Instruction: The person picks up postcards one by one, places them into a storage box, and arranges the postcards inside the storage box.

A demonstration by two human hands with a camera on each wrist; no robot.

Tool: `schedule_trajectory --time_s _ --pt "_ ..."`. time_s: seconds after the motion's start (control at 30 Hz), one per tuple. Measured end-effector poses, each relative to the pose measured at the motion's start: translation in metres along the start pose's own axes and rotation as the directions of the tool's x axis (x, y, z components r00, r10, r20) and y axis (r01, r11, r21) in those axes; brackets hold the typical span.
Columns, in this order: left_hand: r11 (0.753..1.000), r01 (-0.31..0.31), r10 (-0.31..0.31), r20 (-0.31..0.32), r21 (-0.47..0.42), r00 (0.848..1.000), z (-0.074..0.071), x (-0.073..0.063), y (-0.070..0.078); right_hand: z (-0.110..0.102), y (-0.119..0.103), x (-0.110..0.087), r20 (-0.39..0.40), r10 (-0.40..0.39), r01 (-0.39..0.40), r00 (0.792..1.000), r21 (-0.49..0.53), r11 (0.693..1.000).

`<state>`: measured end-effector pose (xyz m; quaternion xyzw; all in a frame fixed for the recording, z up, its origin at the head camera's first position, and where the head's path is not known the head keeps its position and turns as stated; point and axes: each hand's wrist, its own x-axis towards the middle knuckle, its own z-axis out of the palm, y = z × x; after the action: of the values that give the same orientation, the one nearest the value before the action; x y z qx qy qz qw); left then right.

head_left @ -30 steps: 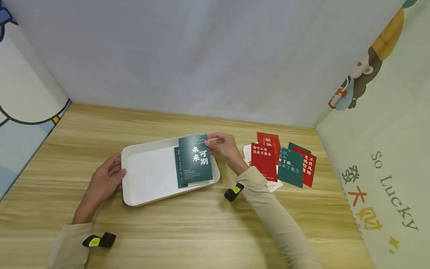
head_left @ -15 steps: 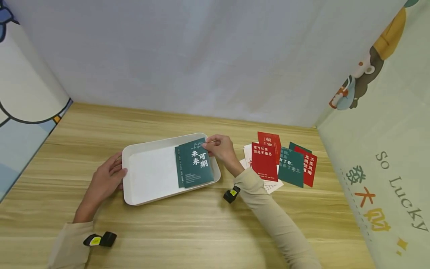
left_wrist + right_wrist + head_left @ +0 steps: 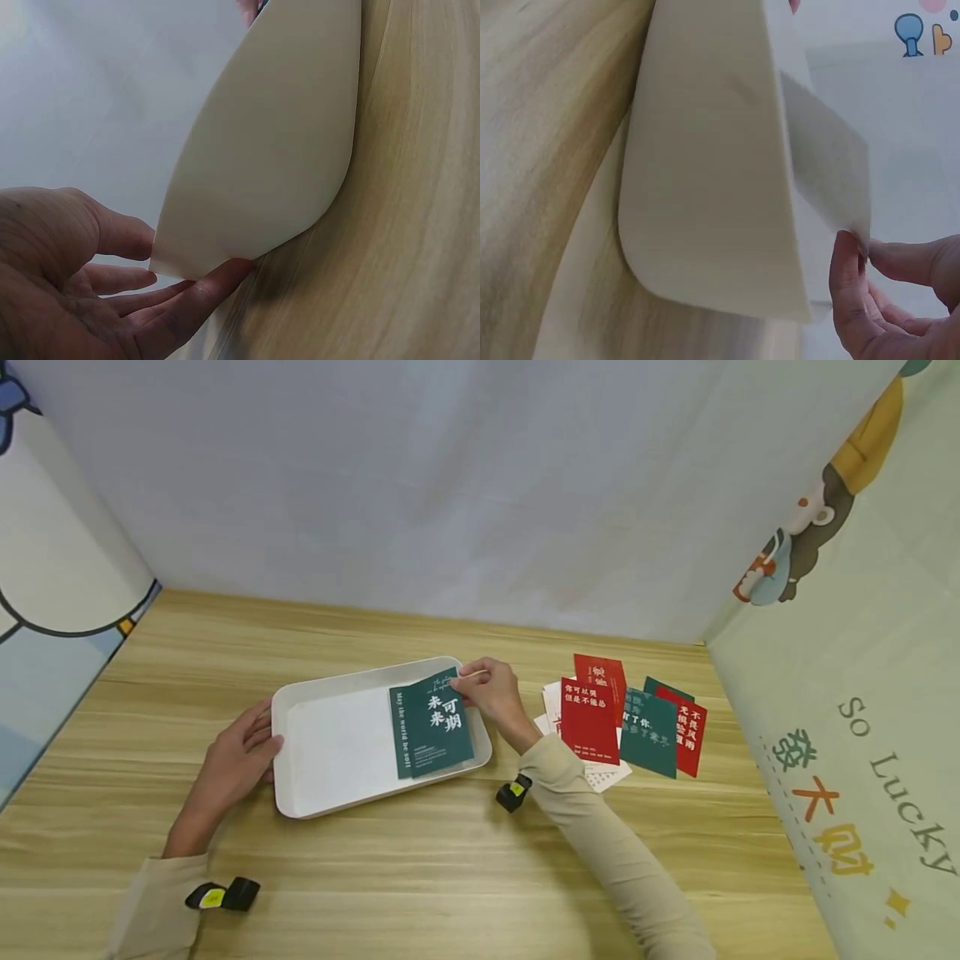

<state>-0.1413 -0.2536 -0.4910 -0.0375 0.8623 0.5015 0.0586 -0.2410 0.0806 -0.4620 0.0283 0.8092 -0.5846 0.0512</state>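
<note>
The right hand (image 3: 495, 693) pinches a green printed card (image 3: 437, 739) by its upper corner, tilted, inside the white tray's right end, overlapping another green card (image 3: 401, 735). The left hand (image 3: 238, 752) holds the white tray (image 3: 337, 743) at its left end. Rightward, red, green and white cards (image 3: 591, 731) overlap on the wood-grain table (image 3: 390, 877).
</note>
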Motion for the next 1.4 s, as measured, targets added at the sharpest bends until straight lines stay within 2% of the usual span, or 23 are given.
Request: schedule_trajectory --time_s 0.37,0.57,0.8,0.97,1.4 --pt "0.999 -0.005 0.005 0.002 -0.037 1.000 -0.001 -0.001 -0.001 -0.003 -0.008 -0.012 0.047 -0.083 0.090 0.995 -0.177 0.980" --pt "0.999 -0.003 0.004 0.009 -0.049 1.000 0.000 -0.001 -0.001 -0.010 -0.015 -0.018 0.017 -0.136 0.135 0.991 -0.295 0.946" --pt "0.999 -0.002 0.002 0.004 -0.037 1.000 0.000 -0.001 -0.002 -0.024 -0.012 -0.016 -0.034 -0.163 0.141 0.986 -0.350 0.926" --pt "0.999 -0.006 0.006 0.007 -0.031 1.000 0.000 -0.001 -0.002 -0.035 -0.003 -0.015 -0.053 -0.139 0.108 0.989 -0.388 0.915" --pt "0.999 -0.029 0.029 -0.004 0.013 1.000 0.001 0.000 -0.003 -0.079 0.024 -0.013 -0.061 -0.027 0.005 0.998 -0.336 0.942"
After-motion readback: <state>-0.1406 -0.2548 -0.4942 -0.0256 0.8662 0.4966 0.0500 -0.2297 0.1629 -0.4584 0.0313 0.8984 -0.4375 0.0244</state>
